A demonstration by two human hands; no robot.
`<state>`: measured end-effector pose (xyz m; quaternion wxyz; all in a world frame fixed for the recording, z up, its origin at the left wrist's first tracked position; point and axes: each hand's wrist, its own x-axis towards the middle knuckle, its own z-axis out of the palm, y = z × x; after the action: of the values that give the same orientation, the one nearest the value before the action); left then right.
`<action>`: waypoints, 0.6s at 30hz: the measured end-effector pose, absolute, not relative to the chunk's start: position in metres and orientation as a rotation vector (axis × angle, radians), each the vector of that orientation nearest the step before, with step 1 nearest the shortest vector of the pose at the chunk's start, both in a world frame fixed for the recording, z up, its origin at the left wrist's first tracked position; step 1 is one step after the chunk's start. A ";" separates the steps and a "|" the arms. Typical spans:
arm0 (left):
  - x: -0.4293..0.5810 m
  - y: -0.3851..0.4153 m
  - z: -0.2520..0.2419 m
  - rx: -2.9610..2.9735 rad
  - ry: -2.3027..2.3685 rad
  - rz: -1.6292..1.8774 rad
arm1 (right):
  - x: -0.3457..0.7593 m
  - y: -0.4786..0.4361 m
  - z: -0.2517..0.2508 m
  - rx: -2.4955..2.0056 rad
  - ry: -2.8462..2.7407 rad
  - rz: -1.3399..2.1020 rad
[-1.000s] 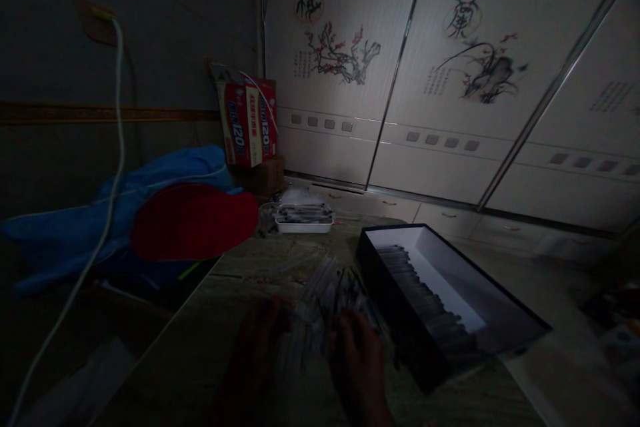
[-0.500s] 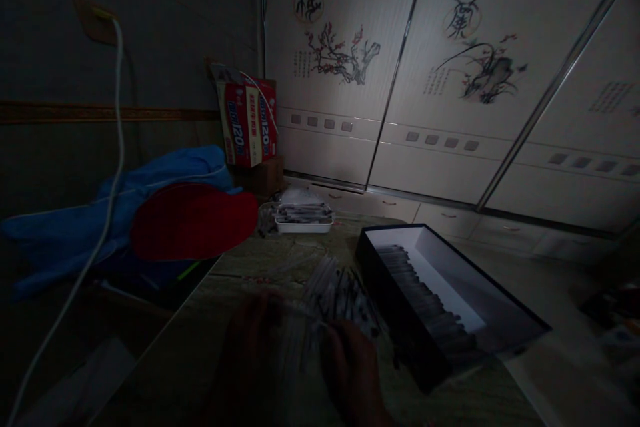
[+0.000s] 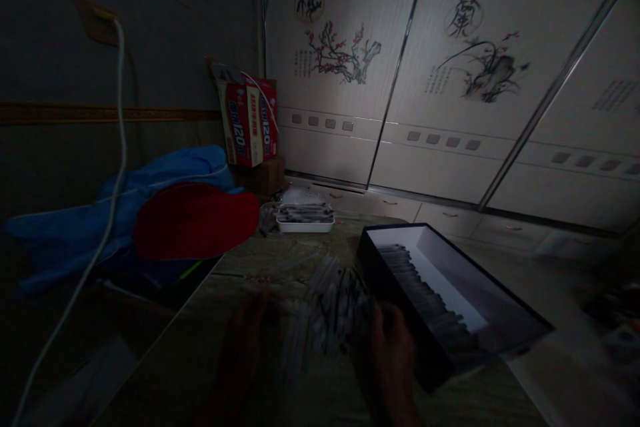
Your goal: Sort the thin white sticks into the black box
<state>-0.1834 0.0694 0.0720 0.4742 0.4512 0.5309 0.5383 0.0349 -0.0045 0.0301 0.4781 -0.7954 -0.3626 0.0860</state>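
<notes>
Several thin clear tubes with dark parts lie in a loose pile on the dim table. My left hand is at the pile's left side, its fingers too dark to make out. On the other side, my right hand is between the pile and the dark box, fingers bent; what it holds, if anything, is hidden. Inside the open box, which has a white interior, similar tubes lie in a row along the near wall.
A white tray of similar sticks sits at the table's far edge. Red and blue cloths lie at the left, beneath a hanging white cable. A red carton stands behind.
My right hand has moved right, away from my left hand and toward the dark box. The thin piece that was between my hands no longer shows there. My left hand has barely moved.
</notes>
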 end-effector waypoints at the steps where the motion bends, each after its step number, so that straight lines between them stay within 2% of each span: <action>1: -0.182 0.069 0.071 1.138 1.288 1.289 | 0.035 -0.004 0.030 -1.925 -0.849 0.214; 12: -0.168 0.071 0.060 1.419 1.490 1.021 | 0.013 -0.004 0.025 -1.730 -0.979 0.326; 18: -0.187 0.083 0.055 1.467 1.601 1.138 | 0.013 -0.004 0.024 -1.741 -1.042 0.249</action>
<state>-0.1870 0.0828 0.0552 0.3384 0.5631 0.6145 0.4368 0.0127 -0.0044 0.0240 0.5215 -0.7268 -0.4347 0.1040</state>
